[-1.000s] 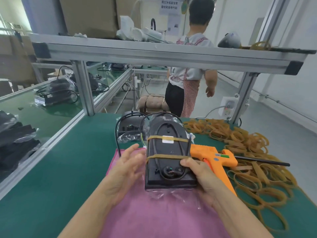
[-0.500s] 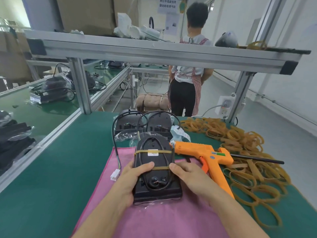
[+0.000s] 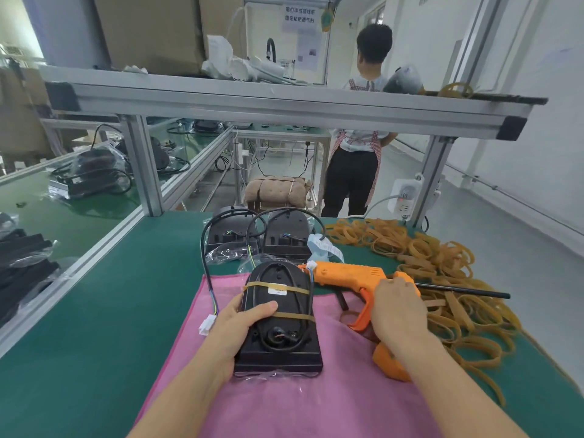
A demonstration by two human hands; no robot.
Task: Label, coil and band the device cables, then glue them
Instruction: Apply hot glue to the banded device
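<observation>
A black device [image 3: 281, 324] lies on a pink cloth [image 3: 284, 403]. Its black cable is coiled on top and held by two tan rubber bands, with a small white label under the upper band. My left hand [image 3: 243, 324] grips the device's left side, thumb across the top. My right hand [image 3: 398, 314] is wrapped around the handle of an orange glue gun [image 3: 350, 275], which lies on the cloth to the device's right with its nozzle pointing left. A loose cable with a white connector [image 3: 207, 324] hangs by the cloth's left edge.
Two more black devices [image 3: 256, 237] with loose cables sit behind the cloth. A large heap of tan rubber bands [image 3: 442, 273] covers the right of the green mat. A person stands beyond the aluminium bench frame [image 3: 252, 105]. Bagged devices lie on the left bench.
The device was lowered onto the cloth, closer to me. My right hand left the device and took hold of the glue gun's handle. My left hand stays on the device.
</observation>
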